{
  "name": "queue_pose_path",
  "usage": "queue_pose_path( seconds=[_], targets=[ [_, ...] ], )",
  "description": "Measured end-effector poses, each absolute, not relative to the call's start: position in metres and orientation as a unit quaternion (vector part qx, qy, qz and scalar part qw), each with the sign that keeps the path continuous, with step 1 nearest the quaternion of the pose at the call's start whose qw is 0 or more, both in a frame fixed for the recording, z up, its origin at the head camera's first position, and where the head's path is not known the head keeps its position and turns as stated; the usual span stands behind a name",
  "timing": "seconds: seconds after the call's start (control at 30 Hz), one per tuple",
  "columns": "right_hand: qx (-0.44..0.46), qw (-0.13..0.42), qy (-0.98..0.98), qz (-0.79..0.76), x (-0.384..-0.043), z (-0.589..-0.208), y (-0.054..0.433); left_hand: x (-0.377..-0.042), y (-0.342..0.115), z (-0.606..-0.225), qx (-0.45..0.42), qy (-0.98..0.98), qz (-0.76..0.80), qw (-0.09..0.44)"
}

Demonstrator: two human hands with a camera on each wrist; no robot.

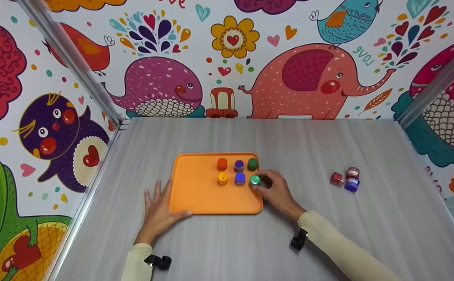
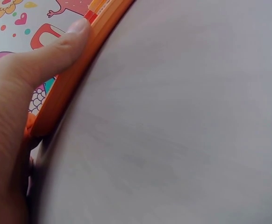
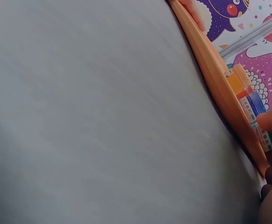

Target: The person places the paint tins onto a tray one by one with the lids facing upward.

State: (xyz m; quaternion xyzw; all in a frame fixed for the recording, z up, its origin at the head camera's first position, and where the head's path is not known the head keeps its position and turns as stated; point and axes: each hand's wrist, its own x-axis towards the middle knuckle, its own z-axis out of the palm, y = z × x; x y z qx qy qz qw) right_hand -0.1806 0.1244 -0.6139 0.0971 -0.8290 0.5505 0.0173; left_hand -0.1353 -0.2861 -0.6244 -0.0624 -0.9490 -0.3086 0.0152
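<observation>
An orange tray (image 1: 195,187) lies on the table with two short rows of small paint jars on its right half. The back row has a red jar (image 1: 222,164), a purple jar (image 1: 239,165) and a dark green jar (image 1: 252,164). In front stand a yellow jar (image 1: 222,178), a blue-purple jar (image 1: 240,178) and a green paint jar (image 1: 255,180). My right hand (image 1: 279,195) pinches that green jar between thumb and fingers at the tray's right edge. My left hand (image 1: 160,214) touches the tray's front left corner, fingers spread and thumb along the front edge.
Right of the tray, three more jars stand close together on the grey table (image 1: 313,148): a dark red jar (image 1: 337,178), a brownish jar (image 1: 352,172) and a blue jar (image 1: 352,184). Walls printed with cartoon animals border the table at the back and sides.
</observation>
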Motion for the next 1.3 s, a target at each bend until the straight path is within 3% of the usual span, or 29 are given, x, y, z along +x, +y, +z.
queue_pose_path(
  seconds=[0.33,1.0,1.3],
  targets=[
    [0.106,0.018,-0.816,0.568,-0.177,-0.606,0.147,-0.134,-0.286,-0.626,-0.063,-0.949,-0.309,0.013],
    [0.042,0.110,-0.836,0.536,-0.162,-0.585,0.223,-0.135,-0.287,-0.625,-0.064,-0.948,-0.311,0.010],
    [0.099,0.192,-0.862,0.458,-0.162,-0.593,0.268,-0.134,-0.286,-0.626,-0.066,-0.948,-0.311,0.015]
  ],
)
